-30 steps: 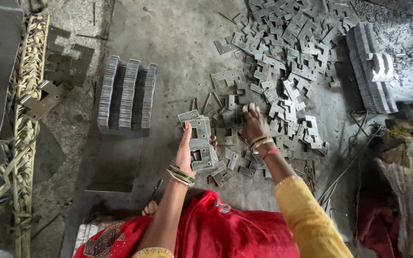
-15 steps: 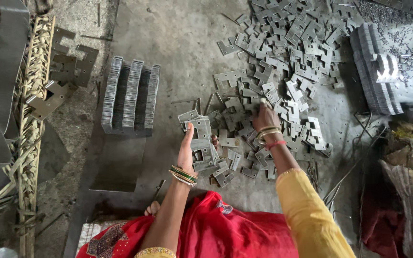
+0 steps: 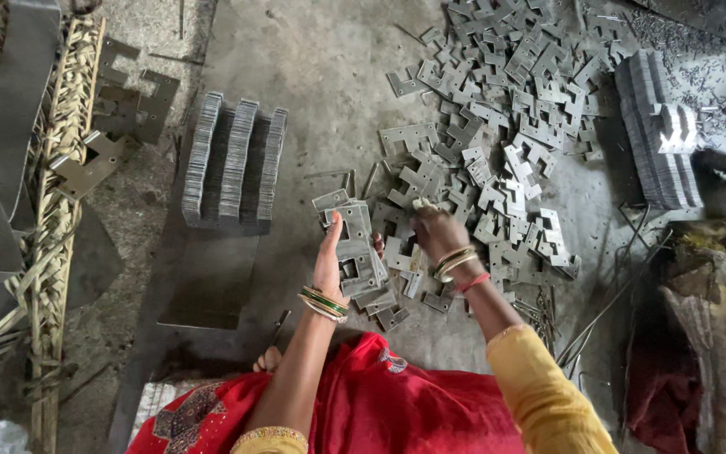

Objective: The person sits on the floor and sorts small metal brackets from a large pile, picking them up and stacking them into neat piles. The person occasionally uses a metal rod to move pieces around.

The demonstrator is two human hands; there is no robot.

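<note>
Drawn back since a second ago: right hand (image 3: 437, 235), earlier out among the loose pieces, now close beside the left. Fingers bent down onto a flat plate (image 3: 402, 252) in the scattered heap of metal stampings (image 3: 506, 143); whether pinched or only touched, cannot tell. Left hand (image 3: 329, 261) upright as before, fingers curled around a held stack of grey notched plates (image 3: 353, 248), thumb along the near edge. Just below, a few loose plates on the concrete floor (image 3: 321, 92). Farther left, neat stacked rows of plates (image 3: 233, 164) standing on edge. Far right, another stacked bundle (image 3: 657, 134). Red garment (image 3: 380, 403) at bottom.
</note>
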